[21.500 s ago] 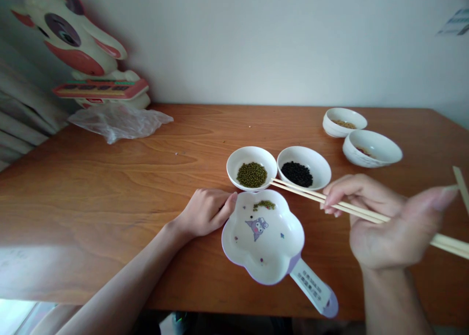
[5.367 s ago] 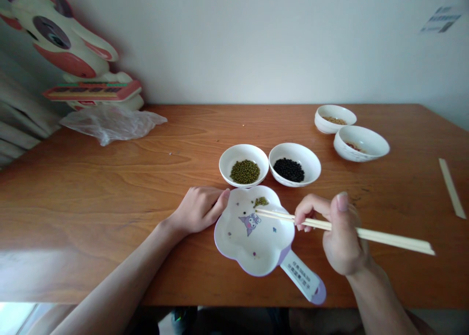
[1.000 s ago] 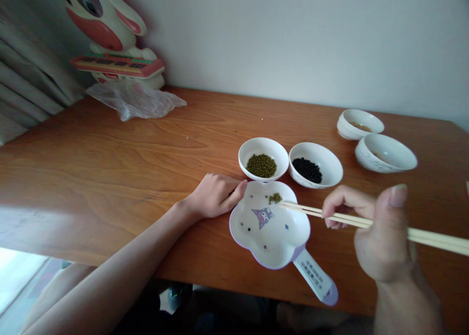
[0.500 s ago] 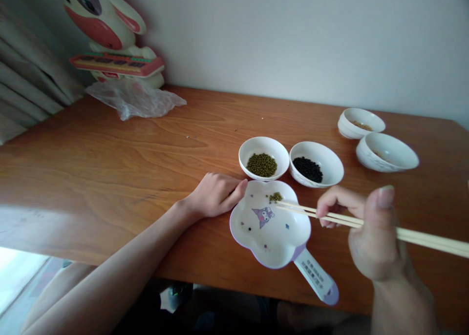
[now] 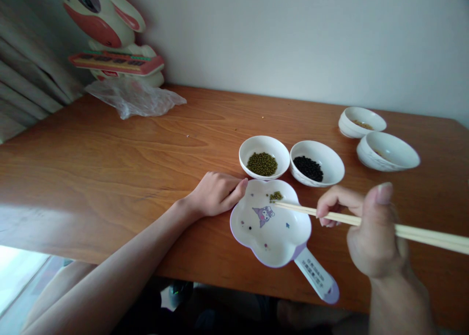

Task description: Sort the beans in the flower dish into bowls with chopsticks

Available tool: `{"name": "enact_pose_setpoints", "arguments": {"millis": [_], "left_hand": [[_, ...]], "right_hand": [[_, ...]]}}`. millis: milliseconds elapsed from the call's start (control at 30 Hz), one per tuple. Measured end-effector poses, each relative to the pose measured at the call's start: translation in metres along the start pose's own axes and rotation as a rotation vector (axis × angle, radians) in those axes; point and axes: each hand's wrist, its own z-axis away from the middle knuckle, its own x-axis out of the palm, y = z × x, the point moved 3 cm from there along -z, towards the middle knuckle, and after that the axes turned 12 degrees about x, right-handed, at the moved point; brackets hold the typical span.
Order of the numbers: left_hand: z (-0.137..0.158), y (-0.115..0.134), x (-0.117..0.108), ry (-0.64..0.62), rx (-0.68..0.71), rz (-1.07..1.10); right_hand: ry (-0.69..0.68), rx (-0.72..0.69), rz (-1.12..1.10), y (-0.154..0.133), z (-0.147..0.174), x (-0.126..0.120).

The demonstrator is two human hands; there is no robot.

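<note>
My right hand point(image 5: 366, 227) is closed around a pair of pale chopsticks point(image 5: 339, 218), their tips close together inside a flower-shaped dish point(image 5: 282, 242). The tips are beside a small heap of green mung beans point(image 5: 276, 196). The white, purple-rimmed dish has a printed cartoon figure and a labelled handle; a small black spot or bean point(image 5: 250, 228) shows at its left. My left hand point(image 5: 220, 193) lies on the table, closed at the dish's left rim, its fingers partly hidden. Behind the dish are a bowl of mung beans point(image 5: 264, 142) and a bowl of black beans point(image 5: 335, 166).
Two more white bowls, a rear one point(image 5: 344, 125) and a nearer one point(image 5: 399, 154), stand at the right with yellowish contents. A crumpled plastic bag point(image 5: 135, 100) lies before a toy keyboard figure point(image 5: 117, 64) at the left. A wall bounds the wooden table point(image 5: 110, 169) behind.
The chopstick tips have moved slightly left and up in the dish and come closer together. My left hand and the dish stay in place.
</note>
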Motion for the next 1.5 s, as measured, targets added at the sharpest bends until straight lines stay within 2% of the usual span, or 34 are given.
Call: {"name": "enact_pose_setpoints", "arguments": {"millis": [767,1200,1367,1500], "left_hand": [[-0.001,0.001,0.000,-0.001,-0.002,0.013],[0.000,0.000,0.000,-0.001,-0.007,0.012],[-0.001,0.000,0.000,0.003,0.000,0.007],[0.000,-0.001,0.001,-0.004,0.000,0.000]], "right_hand": [[-0.055,0.039,-0.049,0.003,-0.001,0.004],[0.021,0.010,-0.030,-0.004,0.000,0.002],[0.078,-0.006,-0.036,-0.004,0.002,-0.012],[0.176,-0.029,-0.061,-0.006,-0.002,-0.024]]}}
